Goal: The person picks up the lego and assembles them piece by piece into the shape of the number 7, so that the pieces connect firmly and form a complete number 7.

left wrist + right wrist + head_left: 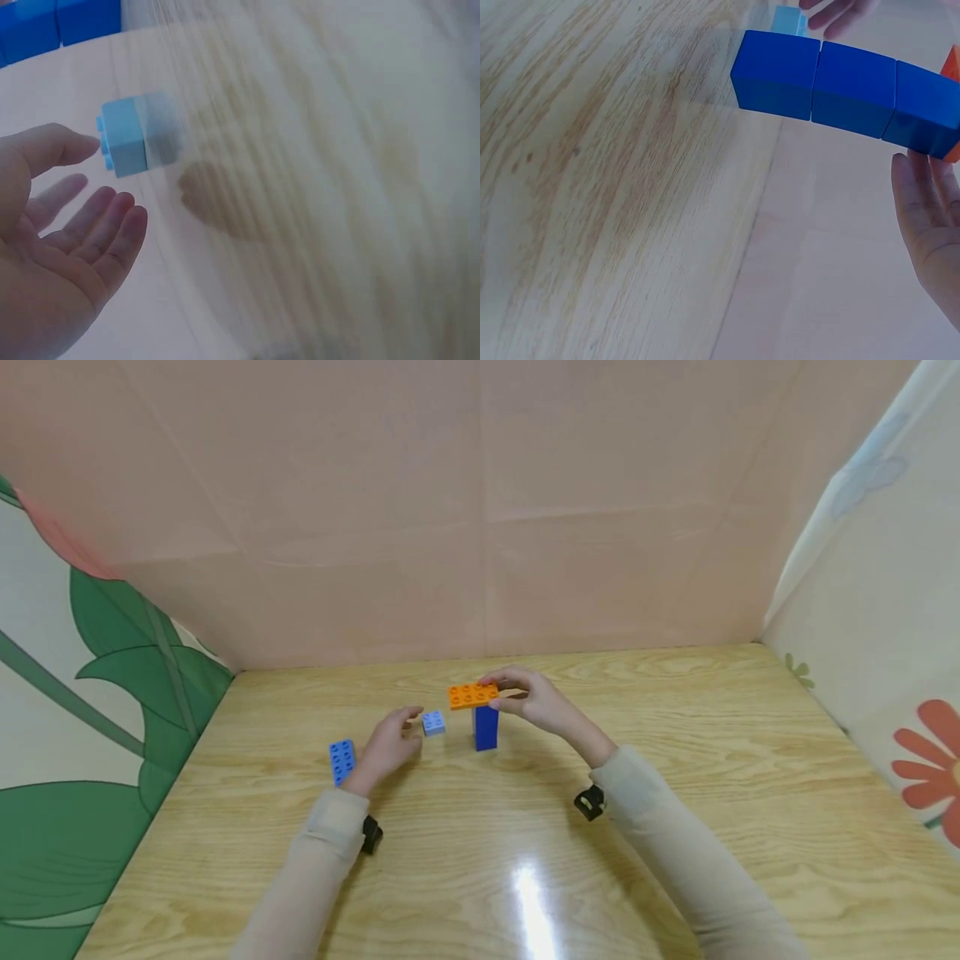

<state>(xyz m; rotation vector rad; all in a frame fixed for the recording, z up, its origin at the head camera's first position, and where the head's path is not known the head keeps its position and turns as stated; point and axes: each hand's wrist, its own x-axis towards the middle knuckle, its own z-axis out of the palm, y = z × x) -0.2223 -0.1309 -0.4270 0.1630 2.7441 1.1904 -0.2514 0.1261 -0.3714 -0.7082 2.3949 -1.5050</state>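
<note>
My right hand (542,702) pinches the right end of an orange building brick (471,696) between thumb and fingers. The orange brick lies flat atop an upright tower of dark blue bricks (486,728), its left end jutting past the tower. In the right wrist view the tower shows as three stacked blue bricks (851,86), with the orange brick mostly cut off by the frame edge. To the left, a small light blue brick (432,723) sits on the table, studs up. Beside it my left hand (388,745) has loosely bent fingers and holds nothing; its thumb tip is close to the studs.
A longer blue brick (342,760) lies on the wooden table (450,877) left of the left hand, partly behind the wrist. A pinkish cloth backdrop (480,527) rises at the table's far edge. Printed panels flank both sides.
</note>
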